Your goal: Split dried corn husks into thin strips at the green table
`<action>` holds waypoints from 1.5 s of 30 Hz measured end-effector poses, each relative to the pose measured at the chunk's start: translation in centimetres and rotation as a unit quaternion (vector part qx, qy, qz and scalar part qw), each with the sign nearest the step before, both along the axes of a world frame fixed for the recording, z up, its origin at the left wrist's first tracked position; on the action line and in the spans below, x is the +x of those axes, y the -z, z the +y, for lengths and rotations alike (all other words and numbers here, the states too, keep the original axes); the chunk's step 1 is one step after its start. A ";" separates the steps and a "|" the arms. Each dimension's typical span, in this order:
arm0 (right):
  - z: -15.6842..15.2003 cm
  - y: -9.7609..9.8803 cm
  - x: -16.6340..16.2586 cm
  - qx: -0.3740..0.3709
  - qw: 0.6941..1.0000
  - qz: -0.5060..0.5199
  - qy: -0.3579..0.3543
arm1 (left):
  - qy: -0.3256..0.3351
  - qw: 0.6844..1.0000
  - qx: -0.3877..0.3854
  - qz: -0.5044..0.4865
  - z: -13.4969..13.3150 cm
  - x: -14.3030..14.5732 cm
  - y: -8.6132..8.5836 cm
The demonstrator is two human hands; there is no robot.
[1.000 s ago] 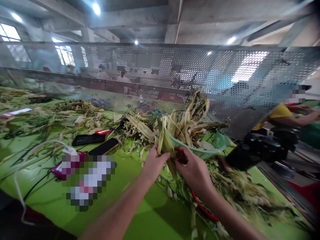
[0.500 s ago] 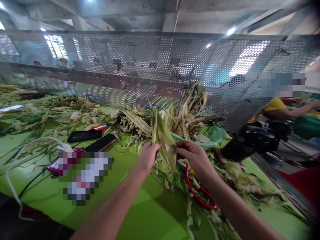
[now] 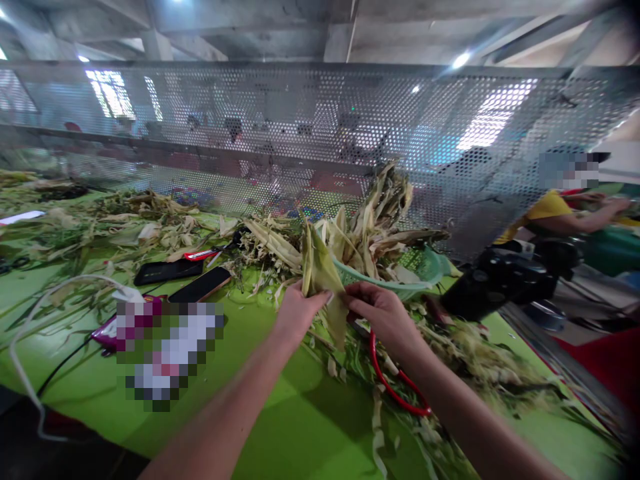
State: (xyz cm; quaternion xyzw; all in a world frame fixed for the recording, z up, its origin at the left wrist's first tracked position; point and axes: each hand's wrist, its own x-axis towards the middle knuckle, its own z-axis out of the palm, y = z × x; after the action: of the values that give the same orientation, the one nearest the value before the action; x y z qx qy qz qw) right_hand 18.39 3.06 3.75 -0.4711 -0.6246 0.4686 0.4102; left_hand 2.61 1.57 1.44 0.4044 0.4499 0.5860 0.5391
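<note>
A pale green corn husk (image 3: 325, 263) stands upright between my two hands above the table. My left hand (image 3: 297, 310) grips its left side, with the thumb lying across the front. At the right edge of the husk, my right hand (image 3: 377, 308) pinches with thumb and fingertips. Beneath my right hand and forearm lies a tool with red loop handles (image 3: 395, 393), like a pair of shears, partly covered. Just behind the hands, a green mesh basket (image 3: 413, 289) holds dry husks (image 3: 373, 230).
Husk scraps (image 3: 150, 217) spread across the green table (image 3: 285, 427). Two dark phones (image 3: 203, 287), a purple packet (image 3: 107, 330) and a white cable (image 3: 23, 363) lie left. A perforated metal screen (image 3: 280, 133) stands behind. A co-worker in a yellow sleeve (image 3: 550, 205) sits right.
The husk has turned and folded slightly between my hands. My left thumb has slid further across its front, and my right hand has shifted a little left.
</note>
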 end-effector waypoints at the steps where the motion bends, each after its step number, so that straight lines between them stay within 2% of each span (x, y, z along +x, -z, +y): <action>1: 0.0 0.2 0.0 0.016 1.000 -0.020 0.003 | -0.002 1.000 0.002 0.018 -0.1 0.0 -0.2; 9: -0.1 1.0 0.3 0.123 0.980 -0.155 0.031 | 0.003 0.994 -0.004 0.113 -0.3 -0.1 -0.5; 16: -0.6 0.4 0.1 0.144 0.963 -0.225 0.041 | -0.001 0.986 0.018 0.168 -0.4 -0.2 -0.7; 25: -0.7 0.1 -0.1 0.156 0.954 -0.253 0.041 | -0.006 0.977 0.039 0.209 -0.2 -0.2 -0.3; 31: -0.7 0.5 -0.1 0.197 0.941 -0.270 0.048 | -0.089 0.955 0.091 0.266 -0.7 0.4 -0.1; 33: -0.5 0.7 0.0 0.206 0.942 -0.261 0.051 | -0.090 0.958 0.103 0.252 -1.2 0.8 -0.3; 35: -0.2 0.7 0.2 0.206 0.942 -0.258 0.064 | -0.061 0.966 0.113 0.224 -1.7 1.1 -0.7; 37: 0.1 0.7 0.3 0.190 0.949 -0.240 0.071 | -0.032 0.972 0.115 0.200 -2.2 1.2 -1.2; 41: 0.7 0.4 0.6 0.158 0.968 -0.182 0.075 | -0.015 0.986 0.091 0.137 -2.6 0.5 -2.1; 43: 1.1 0.3 1.0 0.156 0.969 -0.169 0.094 | -0.025 0.992 0.077 0.097 -2.5 -0.1 -2.4; 45: 1.6 0.0 1.6 0.149 0.971 -0.152 0.112 | -0.072 0.994 0.074 0.048 -2.2 -0.8 -2.8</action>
State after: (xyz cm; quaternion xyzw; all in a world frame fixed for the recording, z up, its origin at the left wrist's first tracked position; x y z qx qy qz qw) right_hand 20.02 4.68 3.71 -0.5376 -0.6856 0.2444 0.4258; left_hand 1.79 -0.62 4.22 0.4375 0.4581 0.6350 0.4421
